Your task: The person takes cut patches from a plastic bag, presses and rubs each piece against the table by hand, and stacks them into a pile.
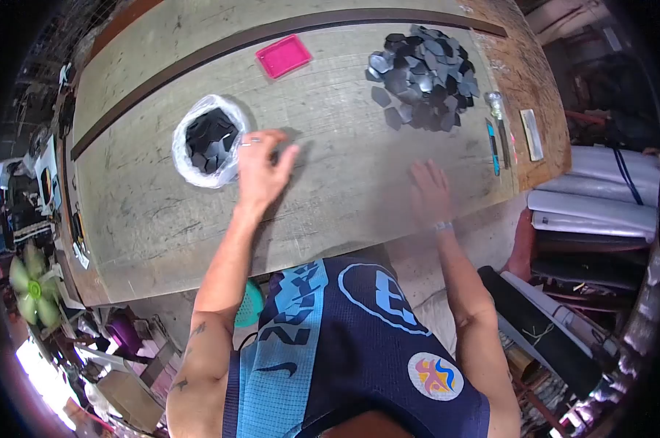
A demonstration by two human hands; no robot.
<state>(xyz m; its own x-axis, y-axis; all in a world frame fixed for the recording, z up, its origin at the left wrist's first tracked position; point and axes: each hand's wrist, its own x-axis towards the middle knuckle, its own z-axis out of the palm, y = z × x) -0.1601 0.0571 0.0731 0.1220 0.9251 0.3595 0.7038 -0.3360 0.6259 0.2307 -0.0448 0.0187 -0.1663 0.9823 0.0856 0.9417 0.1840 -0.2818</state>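
Note:
My left hand point(264, 168) is at the right rim of a round container point(184, 164) lined with white plastic, its fingers bent and thumb apart, with nothing visible between them. Dark flat pieces point(211, 139) lie inside that container. My right hand point(430, 193), blurred at the fingers, is over the table near its front edge, fingers spread and holding nothing. Beyond it, a heap of dark, shiny, angular flat pieces point(425, 77) covers the back right of the table.
A pink tray point(284, 57) sits at the back of the worktable point(330, 182). Behind it runs a long dark strip point(271, 33). A blue pen-like tool point(493, 146) and a pale block point(532, 135) lie at the right. Wrapped rolls point(593, 193) are beside the table.

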